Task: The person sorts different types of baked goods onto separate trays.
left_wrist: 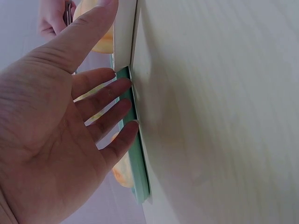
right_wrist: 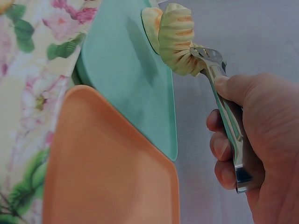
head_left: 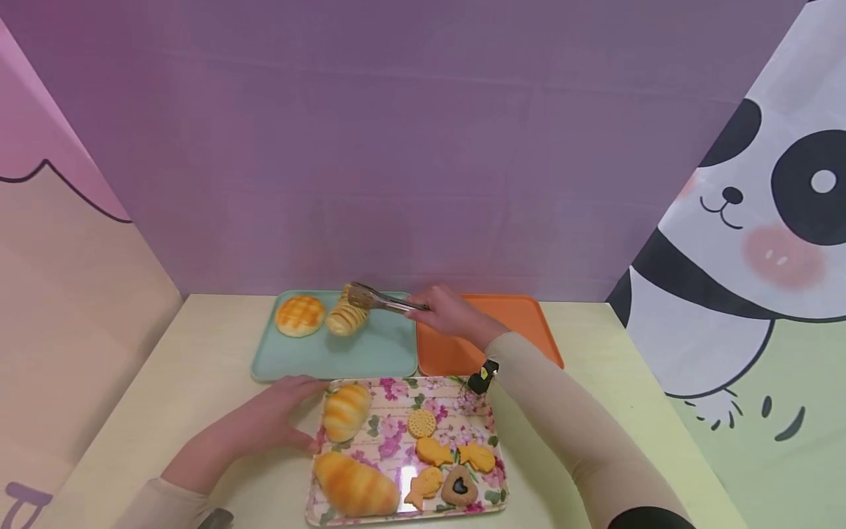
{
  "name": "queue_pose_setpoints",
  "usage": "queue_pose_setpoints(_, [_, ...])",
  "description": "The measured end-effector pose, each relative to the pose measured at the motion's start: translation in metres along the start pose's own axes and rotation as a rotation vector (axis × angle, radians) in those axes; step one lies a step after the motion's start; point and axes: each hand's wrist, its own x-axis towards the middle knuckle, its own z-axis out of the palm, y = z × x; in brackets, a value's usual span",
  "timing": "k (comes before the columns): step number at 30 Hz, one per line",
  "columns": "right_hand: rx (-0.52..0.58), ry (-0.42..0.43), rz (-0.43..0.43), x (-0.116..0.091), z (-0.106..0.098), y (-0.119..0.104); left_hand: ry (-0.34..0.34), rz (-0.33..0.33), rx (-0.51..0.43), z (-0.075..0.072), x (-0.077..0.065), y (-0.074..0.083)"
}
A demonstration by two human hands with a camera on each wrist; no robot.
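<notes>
My right hand [head_left: 446, 312] grips metal tongs [right_wrist: 226, 114], whose tips pinch a ridged bread roll [right_wrist: 177, 39] over the teal tray [head_left: 383, 356]. A round bread bun [head_left: 300, 316] with a grid-patterned top lies beside it on that tray. At the left edge of the floral tray [head_left: 390, 386] is my left hand [head_left: 267, 415], its fingers relaxed and spread in the left wrist view, thumb close to the tray's side. On the floral tray's left part lie an oval striped bread [head_left: 346, 413] and a larger long bread [head_left: 357, 485].
Several cookies, among them a round one [head_left: 421, 423], a fish-shaped one [head_left: 477, 457] and a heart-centred one [head_left: 459, 486], lie on the floral tray's right part. An orange tray [head_left: 509, 323] adjoins the teal one under my right forearm. A purple backdrop [head_left: 396, 184] rises behind.
</notes>
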Motion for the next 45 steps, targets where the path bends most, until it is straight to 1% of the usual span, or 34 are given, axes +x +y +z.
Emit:
queue_pose_setpoints(7, [-0.090, -0.009, -0.025, 0.013, -0.001, 0.000, -0.012, -0.022, -0.007, 0.001, 0.002, -0.002])
queue_pose_setpoints(10, [-0.098, -0.013, -0.030, 0.017, 0.001, 0.002, -0.015, -0.021, -0.006, 0.002, 0.002, -0.004])
queue_pose_setpoints(16, [-0.092, -0.023, -0.015, 0.023, 0.004, 0.004, -0.014, -0.005, 0.004, 0.001, 0.003, -0.004])
queue_pose_setpoints(23, [-0.085, -0.051, -0.009, 0.026, 0.010, 0.006, -0.019, -0.028, -0.005, 0.002, 0.004, -0.003])
queue_pose_setpoints(31, [-0.049, -0.066, 0.009, 0.028, 0.013, 0.012, -0.006, 0.000, 0.004, 0.001, 0.003, -0.003])
queue_pose_setpoints(36, [-0.006, -0.056, 0.054, 0.028, 0.013, 0.014, -0.001, 0.007, 0.002, 0.001, 0.002, -0.002])
queue_pose_setpoints(40, [0.044, -0.042, 0.132, 0.027, 0.014, 0.016, -0.005, -0.003, 0.005, 0.000, 0.002, 0.000])
queue_pose_setpoints(43, [0.089, -0.024, 0.186, 0.026, 0.015, 0.018, -0.013, -0.023, -0.002, 0.001, 0.002, 0.000])
queue_pose_setpoints(45, [0.110, -0.007, 0.193, 0.024, 0.014, 0.018, -0.014, -0.029, -0.006, 0.001, 0.003, -0.001])
